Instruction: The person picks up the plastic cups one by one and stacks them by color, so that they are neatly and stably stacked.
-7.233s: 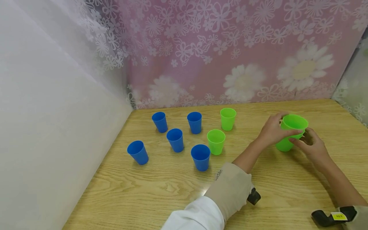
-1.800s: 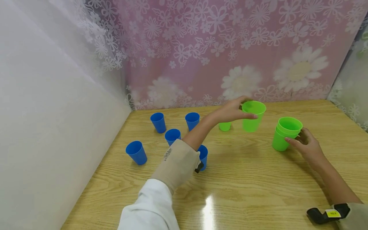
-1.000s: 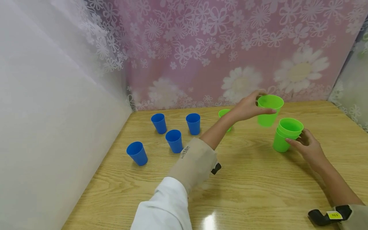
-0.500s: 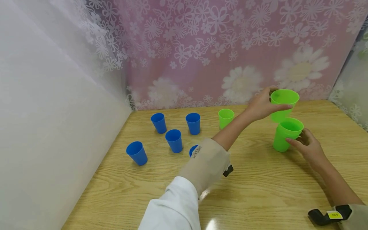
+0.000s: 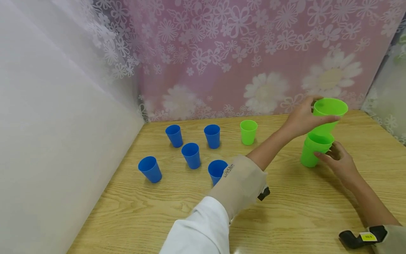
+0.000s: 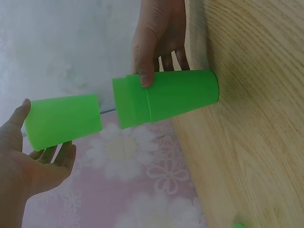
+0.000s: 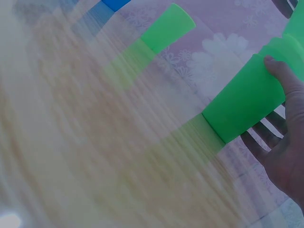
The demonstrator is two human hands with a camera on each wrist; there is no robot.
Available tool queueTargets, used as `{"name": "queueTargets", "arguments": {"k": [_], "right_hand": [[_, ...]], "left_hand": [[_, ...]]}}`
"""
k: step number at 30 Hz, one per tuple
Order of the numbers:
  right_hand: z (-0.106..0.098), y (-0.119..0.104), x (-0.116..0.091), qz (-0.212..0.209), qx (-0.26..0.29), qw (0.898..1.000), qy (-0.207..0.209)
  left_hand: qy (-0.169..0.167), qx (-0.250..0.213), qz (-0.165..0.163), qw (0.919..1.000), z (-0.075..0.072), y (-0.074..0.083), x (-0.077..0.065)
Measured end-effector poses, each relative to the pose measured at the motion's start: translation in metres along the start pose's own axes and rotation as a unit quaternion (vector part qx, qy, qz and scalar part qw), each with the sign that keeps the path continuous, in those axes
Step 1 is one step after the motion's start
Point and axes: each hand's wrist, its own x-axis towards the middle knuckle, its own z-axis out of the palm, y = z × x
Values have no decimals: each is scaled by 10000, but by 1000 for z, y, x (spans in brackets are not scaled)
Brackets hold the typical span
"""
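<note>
My left hand (image 5: 302, 120) holds a light green plastic cup (image 5: 328, 118) upright, fingers behind it and thumb across the front. That cup hangs just above a stack of nested green cups (image 5: 310, 155) standing on the table. In the left wrist view a small gap shows between the held cup (image 6: 66, 118) and the stack (image 6: 180, 92). My right hand (image 5: 340, 164) grips the stack's right side, its thumb near the stepped rims. From the right wrist view, the thumb (image 7: 280, 73) lies on the stack (image 7: 249, 97) and the other fingers pass beneath.
One green cup (image 5: 248, 132) stands upright at the back. Several blue cups (image 5: 191, 156) stand spread over the left half of the wooden table (image 5: 133, 211). My left forearm partly covers the nearest blue cup (image 5: 217, 169). A flowered curtain (image 5: 222, 70) hangs behind.
The nearer single green cup has left its place on the table; my left hand has carried it rightward to above the stack. My right hand has stayed at the stack.
</note>
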Motion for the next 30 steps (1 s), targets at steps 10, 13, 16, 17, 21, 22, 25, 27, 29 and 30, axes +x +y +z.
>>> {"name": "queueTargets", "arguments": {"k": [10,13,16,17,21,22,25,27,29,30], "right_hand": [[0,-3,0,93,-57,9999,-35],[-1,-2,0,139,-90,9999,-33],[-2,-2,0,183,-127,9998,-9],[-2,-2,-1,166,-156,9997,-22],[-1,-3,-1,67,-175,9998,-1],[0,-3,-1,59,-168,9998,10],[0,-4,-1,70,-189,9998,46],[0,-4,-1,84,-196,9998,47],[0,-5,-1,135,-214,9997,47],[0,-5,-1,154,-196,9997,33]], "left_hand": [[103,-176,2,9998,15,-10,-3],[108,-244,-81,9996,22,-14,-5],[97,-278,-127,9995,27,-17,-6],[93,-278,-139,9995,28,-18,-6],[93,-306,-185,9993,34,-24,-8],[98,-324,-179,9993,35,-25,-9],[123,-324,-158,9993,39,-30,-10],[133,-233,-165,9995,42,-33,-11],[100,-126,-179,9997,44,-36,-11],[81,-63,-195,9998,46,-37,-11]]}}
